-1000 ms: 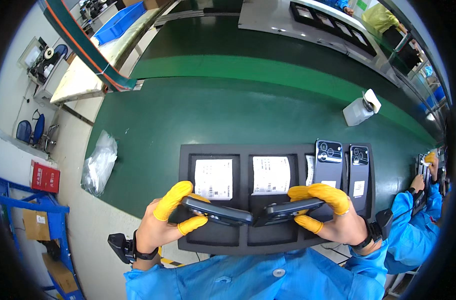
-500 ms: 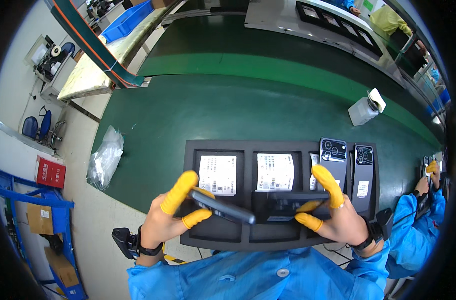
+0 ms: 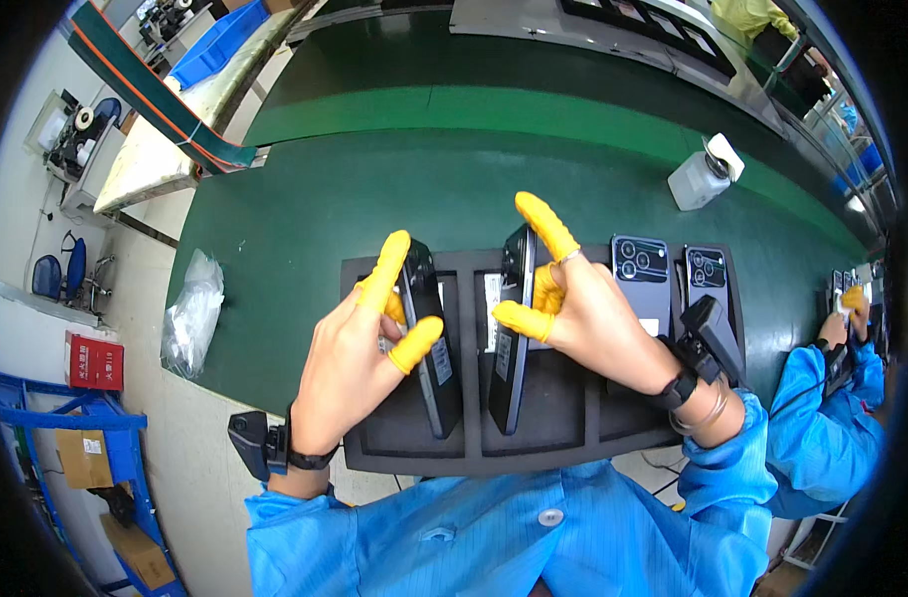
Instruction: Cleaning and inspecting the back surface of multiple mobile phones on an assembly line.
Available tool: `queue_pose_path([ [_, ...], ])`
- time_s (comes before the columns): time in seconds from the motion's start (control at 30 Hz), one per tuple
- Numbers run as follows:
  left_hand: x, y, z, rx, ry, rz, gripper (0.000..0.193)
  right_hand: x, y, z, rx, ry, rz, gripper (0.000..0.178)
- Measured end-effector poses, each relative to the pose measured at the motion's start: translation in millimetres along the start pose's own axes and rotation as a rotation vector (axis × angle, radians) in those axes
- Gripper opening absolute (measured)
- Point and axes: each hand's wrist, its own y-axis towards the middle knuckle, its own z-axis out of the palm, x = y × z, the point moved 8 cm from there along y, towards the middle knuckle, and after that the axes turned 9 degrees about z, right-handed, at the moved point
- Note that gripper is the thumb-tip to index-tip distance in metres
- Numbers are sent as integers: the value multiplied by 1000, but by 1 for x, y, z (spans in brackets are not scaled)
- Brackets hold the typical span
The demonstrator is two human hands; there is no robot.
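My left hand (image 3: 350, 358), in yellow finger cots, grips a dark smartphone (image 3: 438, 383) turned on its edge. Opposite it, my right hand (image 3: 603, 323), also in yellow finger cots, pinches a second smartphone (image 3: 507, 383) the same way. Both phones are tilted upright above the left compartments of a black foam tray (image 3: 474, 462), with a gap between them. Pale labels show on their backs. Two grey-blue smartphones with camera modules lie back-up at the tray's right: one phone (image 3: 641, 287) beside my right forearm, another phone (image 3: 707, 271) at the far right, partly covered by my wrist device.
A white dispenser bottle (image 3: 700, 182) stands on the green table (image 3: 374, 189) at the back right. A crumpled clear plastic bag (image 3: 192, 316) lies by the left edge. A co-worker's blue sleeve (image 3: 822, 423) is close on the right.
Both phones have swung from nearly flat to on edge, and my hands have raised them farther from me. My right hand has moved left, toward the other phone. The view has shifted slightly.
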Motion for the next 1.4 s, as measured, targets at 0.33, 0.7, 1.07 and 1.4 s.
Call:
queue_pose_path([
  [0.33, 13, 11, 6, -33, -271, -90, 52, -13, 3, 2, 127, 304, 121, 62],
  [0.7, 1, 2, 15, 73, -104, -164, 93, -8, -6, 10, 74, -173, 85, 106],
  [1.07, 66, -17, 18, -363, -1224, -497, 53, -44, -4, -17, -60, 1206, 344, 65],
  [1.4, 43, -2, 43, -297, -1878, -429, 29, -56, -10, -13, 0, 1327, 434, 29],
])
